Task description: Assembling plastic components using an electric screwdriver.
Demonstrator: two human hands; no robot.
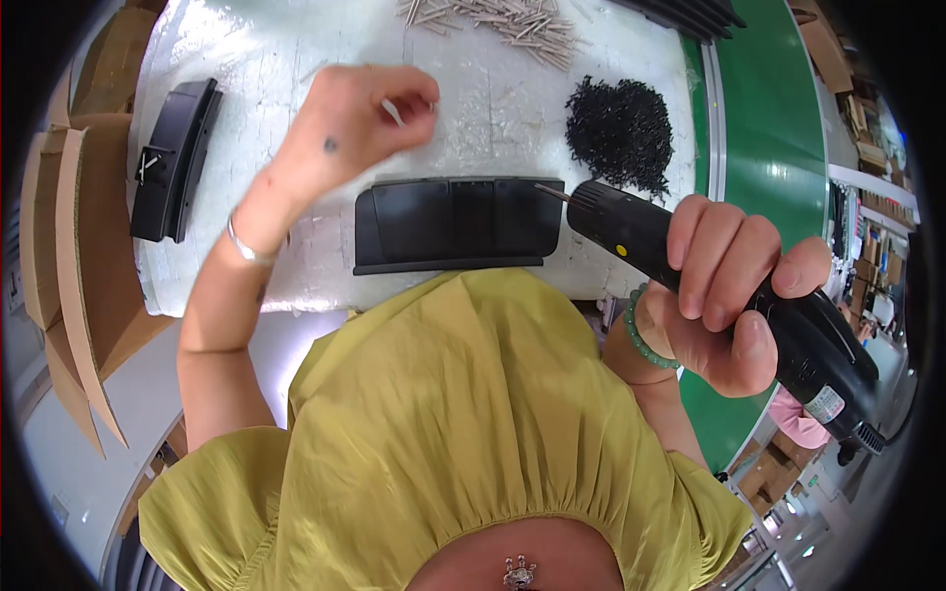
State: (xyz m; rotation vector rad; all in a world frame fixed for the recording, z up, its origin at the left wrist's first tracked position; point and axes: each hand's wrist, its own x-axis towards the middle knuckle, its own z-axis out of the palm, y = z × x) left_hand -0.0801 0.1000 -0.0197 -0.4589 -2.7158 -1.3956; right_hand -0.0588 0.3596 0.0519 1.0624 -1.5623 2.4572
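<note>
My right hand [734, 286] is wrapped round a black electric screwdriver [631, 231], raised at the right. Its thin bit points left, over the right end of a black plastic panel [424, 227]. That panel lies lengthwise on the table just in front of my body. Beyond the panel's left part, my left hand [370, 113] hovers with thumb and fingers pinched together. Whatever sits between those fingertips, if anything, is too small to make out. To the right lies a heap of small black screws [621, 138]. Slim metal pins [527, 25] are scattered at the far edge.
Another black plastic part [177, 163], with small metal pieces on it, lies at the table's left. An open cardboard box [99, 236] stands beyond the left edge. More black parts [690, 15] are stacked far right. A green surface [764, 148] borders the table on the right.
</note>
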